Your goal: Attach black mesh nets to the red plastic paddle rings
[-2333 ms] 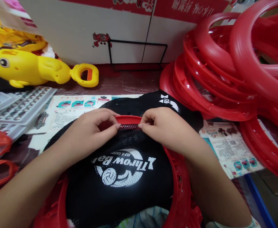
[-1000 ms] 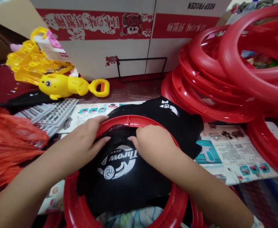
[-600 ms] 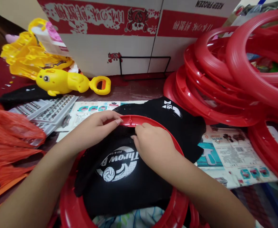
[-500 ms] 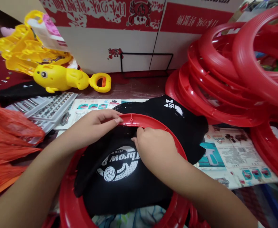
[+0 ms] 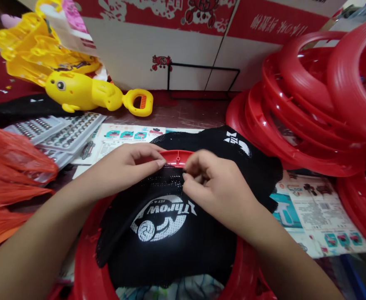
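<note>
A red plastic ring (image 5: 176, 158) lies in front of me with a black mesh net (image 5: 167, 241) printed with a white "Throw Ball" logo stretched across it. My left hand (image 5: 125, 166) presses fingers closed on the ring's far rim. My right hand (image 5: 216, 183) pinches the black mesh edge just beside it, at the rim's top. More black mesh (image 5: 233, 146) lies beyond the ring.
A tall stack of red rings (image 5: 311, 108) fills the right side. A yellow toy (image 5: 83, 93) and trays of button cells (image 5: 54, 133) sit at left, beside an orange plastic bag (image 5: 11, 166). Printed cards (image 5: 308, 208) lie underneath; a cardboard box (image 5: 176, 46) stands behind.
My right hand has lifted from inside the ring and now pinches the mesh at the rim. More mesh covers the ring's far edge. My left hand stays on the rim.
</note>
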The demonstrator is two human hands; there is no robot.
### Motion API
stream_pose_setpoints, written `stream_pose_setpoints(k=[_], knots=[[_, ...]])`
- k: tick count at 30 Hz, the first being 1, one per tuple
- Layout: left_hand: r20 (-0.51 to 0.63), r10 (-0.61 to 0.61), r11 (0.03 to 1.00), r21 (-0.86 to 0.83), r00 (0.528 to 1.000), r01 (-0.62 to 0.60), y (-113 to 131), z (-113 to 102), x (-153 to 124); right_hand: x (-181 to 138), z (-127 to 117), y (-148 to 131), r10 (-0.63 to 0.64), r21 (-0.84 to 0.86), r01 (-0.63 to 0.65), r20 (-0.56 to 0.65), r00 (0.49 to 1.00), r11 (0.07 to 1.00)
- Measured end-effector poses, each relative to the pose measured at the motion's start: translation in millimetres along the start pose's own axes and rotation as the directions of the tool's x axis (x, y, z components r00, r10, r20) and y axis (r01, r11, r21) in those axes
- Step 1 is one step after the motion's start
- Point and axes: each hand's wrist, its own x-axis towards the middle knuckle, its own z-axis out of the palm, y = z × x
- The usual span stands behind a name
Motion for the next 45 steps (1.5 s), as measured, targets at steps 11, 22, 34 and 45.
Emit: stream_pose_setpoints(k=[11,22,34,45], knots=[[0.005,0.012,1.0,-0.014,1.0,-0.012,-2,1,1,7,5,14,-0.247,-0.233,0.269,0.119,0.962,0.935],[-0.039,0.017,1.0,0.024,0.999,-0.016,-3,5,2,6,4,11,-0.188,-0.397,0.241,0.168,0.968,0.886],[-0.079,0.016,0.998,0.056,0.997,-0.012,-4,9,2,8,6,12,-0.149,-0.448,0.202,0.15,0.977,0.871],[-0.095,-0.001,0.998,0.067,0.996,0.007,-3,11,4,7,4,10,-0.068,-0.517,0.125,0.128,0.989,0.847]])
